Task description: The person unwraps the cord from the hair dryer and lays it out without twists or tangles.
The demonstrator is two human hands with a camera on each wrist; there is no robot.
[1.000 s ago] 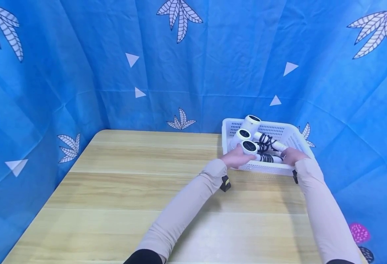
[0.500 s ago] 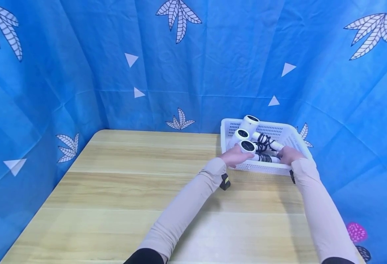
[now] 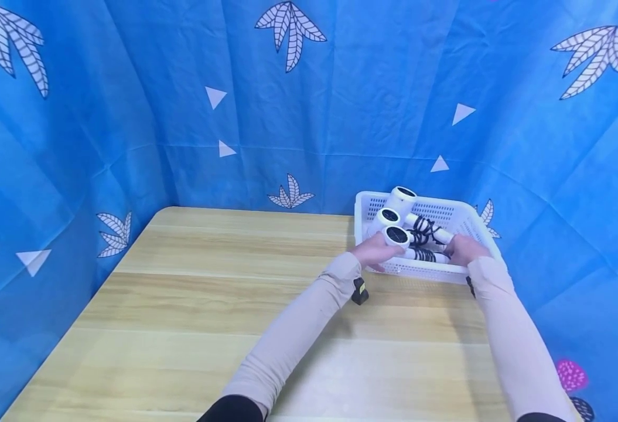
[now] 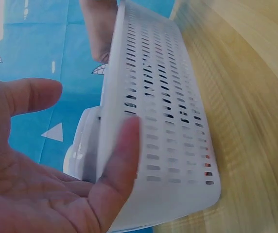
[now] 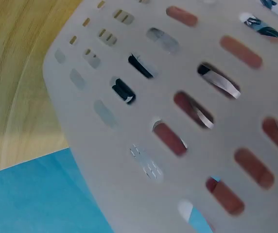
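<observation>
In the head view, a white slotted basket (image 3: 430,271) holds several white hair dryers with black cords wound round their handles. My left hand (image 3: 376,251) grips the barrel of the nearest hair dryer (image 3: 397,237) at the basket's left end. In the left wrist view, one finger of that hand lies outside the basket wall (image 4: 178,160), while others reach behind its rim. My right hand (image 3: 465,250) reaches over the front right rim and holds the handle end of the same dryer, fingertips mostly hidden. Through the slots in the right wrist view, parts of the fingers (image 5: 168,138) show inside the basket.
Two more hair dryers, one in the middle (image 3: 389,217) and one at the back (image 3: 403,199), lie behind the nearest one. The wooden table (image 3: 193,305) stretches left and forward of the basket. A blue patterned curtain (image 3: 298,117) hangs round the back and sides.
My right hand has shifted slightly left toward the nearest hair dryer's handle end. The left hand stays on its barrel, and the head view has tilted a little.
</observation>
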